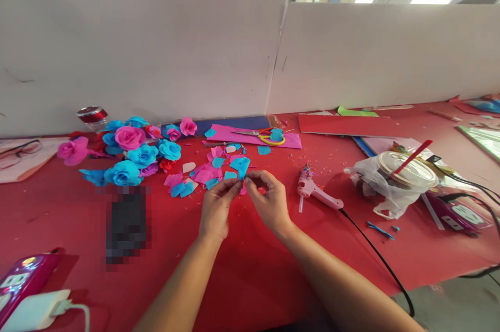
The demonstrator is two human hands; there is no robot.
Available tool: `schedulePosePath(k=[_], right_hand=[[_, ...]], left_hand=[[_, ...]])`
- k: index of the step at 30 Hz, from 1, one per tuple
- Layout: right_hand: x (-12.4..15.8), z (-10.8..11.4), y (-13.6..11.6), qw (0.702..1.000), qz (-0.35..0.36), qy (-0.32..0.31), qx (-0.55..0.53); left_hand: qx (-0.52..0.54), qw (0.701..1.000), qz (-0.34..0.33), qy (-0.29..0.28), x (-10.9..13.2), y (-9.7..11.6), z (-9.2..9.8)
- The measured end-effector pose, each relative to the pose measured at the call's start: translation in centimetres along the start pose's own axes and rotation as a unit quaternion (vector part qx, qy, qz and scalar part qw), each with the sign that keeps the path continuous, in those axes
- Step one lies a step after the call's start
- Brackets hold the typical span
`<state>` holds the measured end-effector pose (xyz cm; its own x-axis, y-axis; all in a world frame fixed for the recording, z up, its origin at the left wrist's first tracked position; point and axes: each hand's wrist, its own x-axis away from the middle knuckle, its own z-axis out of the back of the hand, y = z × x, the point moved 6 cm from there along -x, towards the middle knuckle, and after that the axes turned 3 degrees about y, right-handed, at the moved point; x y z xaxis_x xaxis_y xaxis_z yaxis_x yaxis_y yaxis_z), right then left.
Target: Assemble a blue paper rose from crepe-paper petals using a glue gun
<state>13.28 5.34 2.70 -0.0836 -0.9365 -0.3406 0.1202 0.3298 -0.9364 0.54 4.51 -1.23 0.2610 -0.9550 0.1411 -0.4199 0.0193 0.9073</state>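
A small blue paper piece [240, 166], wider at the top and narrow at its base, stands between my two hands. My left hand [219, 204] pinches its lower end from the left. From the right, my right hand [270, 199] closes its thumb and index finger on the same narrow base. Just behind and left of the hands lie loose pink petals [203, 173] and blue petals [183, 189] of paper. A pink glue gun [318, 192] rests to the right of my right hand.
Paper flowers [130, 138] are heaped at the left, behind a pixelated dark object [127, 227]. Scissors [269, 137] lie on pink paper at the back. A lidded cup in a plastic bag [406, 169] and a power strip [455, 212] are at the right.
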Motion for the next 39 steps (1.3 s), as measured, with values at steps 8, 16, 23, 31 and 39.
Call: schedulePosePath(k=[8,16,23,31,39], right_hand=[[0.1,0.3,-0.2,0.999,-0.001,0.018,-0.027],[0.4,0.2,-0.3,1.0,0.018,0.017,-0.011],[0.6,0.4,-1.3,0.989,0.123,0.014,0.078],[1.1,0.3,-2.3,0.95,0.23,-0.029,0.207],[0.1,0.9,-0.7,0.997,0.008,0.002,-0.081]], left_hand=[[0.074,0.996,0.051,-0.014,0.0,-0.4,-0.2],[0.068,0.995,0.064,-0.031,0.2,-0.6,-0.6],[0.065,0.996,0.049,-0.033,0.2,-0.6,-0.4],[0.08,0.996,0.036,-0.017,-0.3,-0.6,0.2],[-0.045,0.997,-0.06,-0.026,-0.8,0.5,0.6]])
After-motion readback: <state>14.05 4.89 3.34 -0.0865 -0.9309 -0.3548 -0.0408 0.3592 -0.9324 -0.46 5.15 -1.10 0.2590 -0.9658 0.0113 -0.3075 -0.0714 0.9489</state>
